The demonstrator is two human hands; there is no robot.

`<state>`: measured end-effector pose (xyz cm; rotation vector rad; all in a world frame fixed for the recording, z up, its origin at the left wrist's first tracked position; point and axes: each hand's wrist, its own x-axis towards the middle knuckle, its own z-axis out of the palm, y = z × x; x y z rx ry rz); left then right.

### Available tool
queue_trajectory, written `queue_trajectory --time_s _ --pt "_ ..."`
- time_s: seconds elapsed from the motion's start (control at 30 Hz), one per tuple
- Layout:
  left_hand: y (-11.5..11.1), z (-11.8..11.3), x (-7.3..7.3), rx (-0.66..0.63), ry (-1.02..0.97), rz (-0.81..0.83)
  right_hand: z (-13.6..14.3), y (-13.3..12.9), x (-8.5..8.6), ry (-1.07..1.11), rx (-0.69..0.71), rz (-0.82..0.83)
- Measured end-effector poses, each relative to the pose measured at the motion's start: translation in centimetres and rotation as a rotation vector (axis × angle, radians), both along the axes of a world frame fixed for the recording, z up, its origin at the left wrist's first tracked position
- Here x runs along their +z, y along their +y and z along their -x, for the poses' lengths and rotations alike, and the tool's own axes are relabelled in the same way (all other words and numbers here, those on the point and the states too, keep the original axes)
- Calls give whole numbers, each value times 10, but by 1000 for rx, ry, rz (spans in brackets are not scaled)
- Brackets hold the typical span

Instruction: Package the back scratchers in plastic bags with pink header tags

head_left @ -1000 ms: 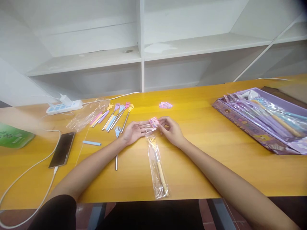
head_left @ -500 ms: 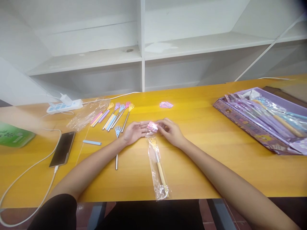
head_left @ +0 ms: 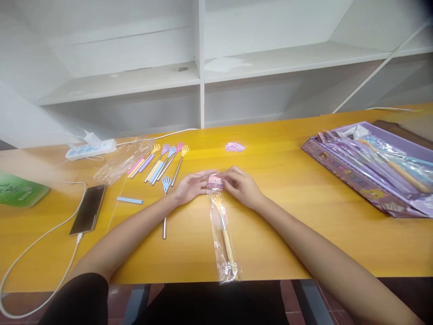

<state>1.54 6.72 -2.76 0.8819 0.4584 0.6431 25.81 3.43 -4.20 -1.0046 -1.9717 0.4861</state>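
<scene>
A clear plastic bag (head_left: 219, 253) with a yellow claw-headed scratcher (head_left: 227, 239) inside lies at the table's front middle. At its top end is a small pink card (head_left: 215, 181). My right hand (head_left: 241, 186) pinches the card's right side between thumb and finger. My left hand (head_left: 192, 187) lies palm up at the card's left, fingers spread, their tips reaching behind or beside it. Under my left wrist lies a blue-headed scratcher (head_left: 166, 184). Several more scratchers (head_left: 178, 164) with coloured heads lie beyond my left hand, beside short coloured tubes (head_left: 146, 163).
Several pink cards (head_left: 234, 147) lie behind my hands. A purple box (head_left: 352, 180) of bagged scratchers stands at right. At left are a phone (head_left: 88, 210) on a white cable, a power strip (head_left: 91, 150), plastic bags (head_left: 123, 160), a blue tube (head_left: 130, 200) and a green package (head_left: 22, 190).
The pink card has turned to lie more level and sits slightly lower between my hands. The bag has shifted a little to the right. Both hands have barely moved.
</scene>
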Motion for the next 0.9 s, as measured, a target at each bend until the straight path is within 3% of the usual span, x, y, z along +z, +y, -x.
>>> queue_trajectory --time_s 0.23,0.47,0.7,0.9 --pt "0 1 -2 -3 12 -21 1 -2 -1 -40 26 -10" --pt "0 0 -1 -9 23 -32 0 -6 3 -28 55 99" --pt "-4 -2 5 -8 69 -95 9 -3 -10 245 15 329" --pt "-4 -4 -10 164 277 -342 11 0 -12 438 62 501"
